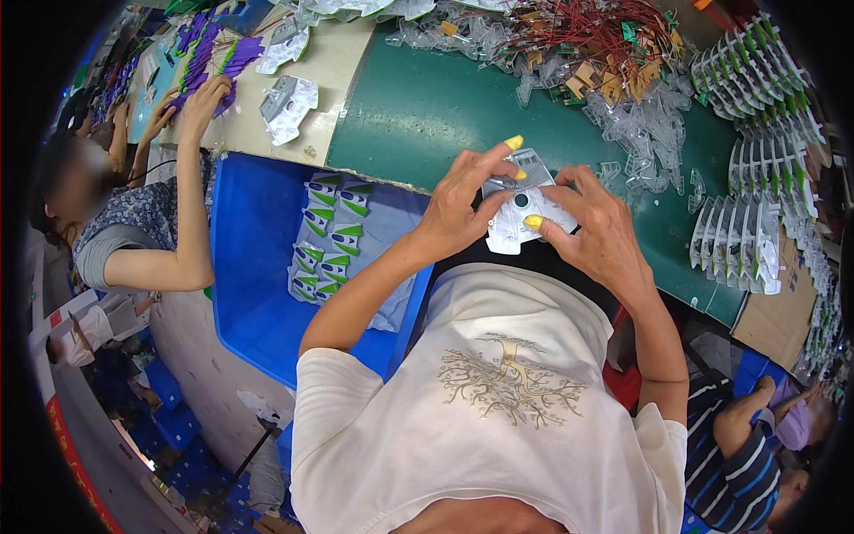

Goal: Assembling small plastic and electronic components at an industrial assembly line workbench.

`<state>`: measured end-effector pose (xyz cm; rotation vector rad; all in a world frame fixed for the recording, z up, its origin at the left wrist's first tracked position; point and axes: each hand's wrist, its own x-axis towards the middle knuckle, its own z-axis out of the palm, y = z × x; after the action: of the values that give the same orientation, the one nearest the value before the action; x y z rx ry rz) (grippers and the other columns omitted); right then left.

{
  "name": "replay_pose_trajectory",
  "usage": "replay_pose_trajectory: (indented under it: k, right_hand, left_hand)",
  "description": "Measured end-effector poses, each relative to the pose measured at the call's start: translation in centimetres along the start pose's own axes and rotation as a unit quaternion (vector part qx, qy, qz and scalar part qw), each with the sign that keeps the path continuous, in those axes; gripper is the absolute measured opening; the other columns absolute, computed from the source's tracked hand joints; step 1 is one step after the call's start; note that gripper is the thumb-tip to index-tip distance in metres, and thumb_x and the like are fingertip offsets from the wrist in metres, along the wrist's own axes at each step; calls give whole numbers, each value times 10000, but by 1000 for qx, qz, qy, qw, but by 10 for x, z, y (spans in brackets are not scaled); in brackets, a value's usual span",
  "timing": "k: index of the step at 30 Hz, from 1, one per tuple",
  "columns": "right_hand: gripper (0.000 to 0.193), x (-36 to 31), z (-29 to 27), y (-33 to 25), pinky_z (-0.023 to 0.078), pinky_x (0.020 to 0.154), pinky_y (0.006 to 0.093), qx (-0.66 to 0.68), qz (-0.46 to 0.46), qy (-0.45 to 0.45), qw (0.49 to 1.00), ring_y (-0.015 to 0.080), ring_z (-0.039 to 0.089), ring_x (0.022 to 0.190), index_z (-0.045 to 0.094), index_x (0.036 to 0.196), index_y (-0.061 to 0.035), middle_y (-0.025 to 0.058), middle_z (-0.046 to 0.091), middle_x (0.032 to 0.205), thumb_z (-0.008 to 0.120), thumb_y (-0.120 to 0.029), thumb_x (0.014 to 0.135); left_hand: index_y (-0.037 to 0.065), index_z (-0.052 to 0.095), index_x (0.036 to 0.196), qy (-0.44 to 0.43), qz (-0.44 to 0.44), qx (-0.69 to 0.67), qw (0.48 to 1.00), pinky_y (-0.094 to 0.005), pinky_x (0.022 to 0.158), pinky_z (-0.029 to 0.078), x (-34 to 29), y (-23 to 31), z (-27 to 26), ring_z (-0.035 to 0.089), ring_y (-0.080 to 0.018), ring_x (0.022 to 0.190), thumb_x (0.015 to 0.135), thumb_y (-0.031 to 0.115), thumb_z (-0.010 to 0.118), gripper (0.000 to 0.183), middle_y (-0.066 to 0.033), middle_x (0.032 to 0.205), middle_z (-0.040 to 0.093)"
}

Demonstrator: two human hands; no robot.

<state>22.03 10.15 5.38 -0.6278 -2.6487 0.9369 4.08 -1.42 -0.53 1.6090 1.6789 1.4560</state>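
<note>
A white and silver-grey plastic housing (pixel 505 233) with a round dark hole is held up between my two hands, over the near edge of the green table (pixel 427 107). My left hand (pixel 464 200) grips its left and upper side, thumb on the face near the hole. On the opposite side, my right hand (pixel 603 227) pinches it, with the thumb resting on the lower right of the face. Yellow covers sit on several of my fingertips. Whether a smaller part lies under my fingers, I cannot tell.
Left of me stands a blue bin (pixel 249 267) holding several green-and-white pieces (pixel 347 238) on grey cloth. Clear plastic parts (pixel 645 133) and red wires (pixel 569 27) heap at the back. Stacked white housings (pixel 734 240) line the right. A co-worker's hand (pixel 206 102) handles purple parts at the left.
</note>
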Motion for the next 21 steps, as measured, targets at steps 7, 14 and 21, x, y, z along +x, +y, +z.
replay_pose_trajectory:
  k: [7, 14, 21]
  right_hand:
    - [220, -4, -8, -9, 551, 710, 388, 34, 4, 5, 999, 322, 669, 808, 683, 1034, 9, 165, 618, 1021, 672, -29, 817]
    - [255, -19, -10, -27, 561, 721, 333, 94, -33, 64, 993, 286, 690, 841, 686, 1030, 22, 158, 677, 961, 624, 97, 795]
    - [241, -30, 37, -20, 531, 611, 338, -89, -84, 111, 986, 215, 661, 724, 714, 964, -41, 76, 656, 899, 700, 29, 734]
  left_hand:
    - [62, 355, 1479, -141, 70, 62, 986, -386, 902, 428, 15, 2, -13, 559, -274, 944, 819, -60, 653, 734, -71, 1084, 694]
    - [66, 346, 1493, -139, 60, 71, 986, -390, 883, 433, 8, 0, -14, 549, -273, 920, 818, -64, 635, 746, -57, 1084, 695]
    - [60, 336, 1493, -118, 68, 62, 989, -385, 887, 435, 9, -2, -11, 543, -278, 915, 830, -47, 634, 735, -58, 1074, 698]
